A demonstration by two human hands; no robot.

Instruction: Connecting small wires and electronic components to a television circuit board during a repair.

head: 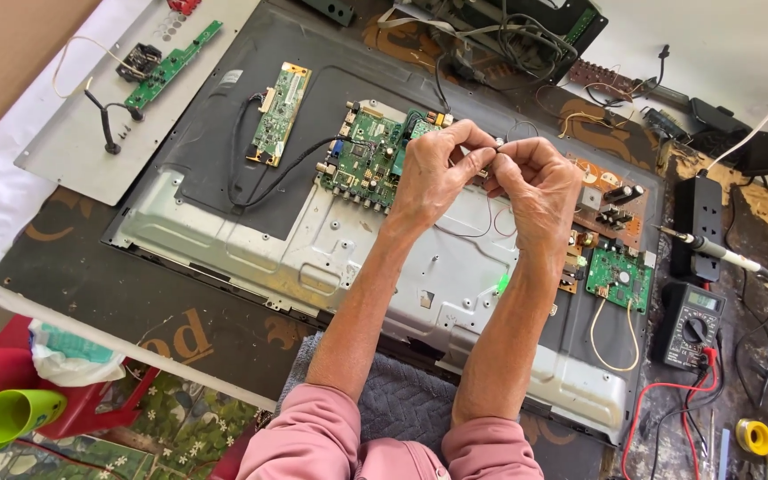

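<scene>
Just right of the green main circuit board (368, 156) on the grey metal back of the opened flat screen (331, 240), the left hand (433, 173) and right hand (535, 182) both pinch a thin red wire (489, 213) – light, limp, probably easily snapped – best gripped near its end.

Both forearms bare, reaching forward from pink sleeves pushed up to the elbows, converging toward each other. Left hand (433, 173) seen from the back, wrist slightly bent, fingers curled, thumb and forefinger pinched together. Right hand (540, 187) just beside it, also back up, fingers bent inward, fingertips meeting those of the left.
</scene>
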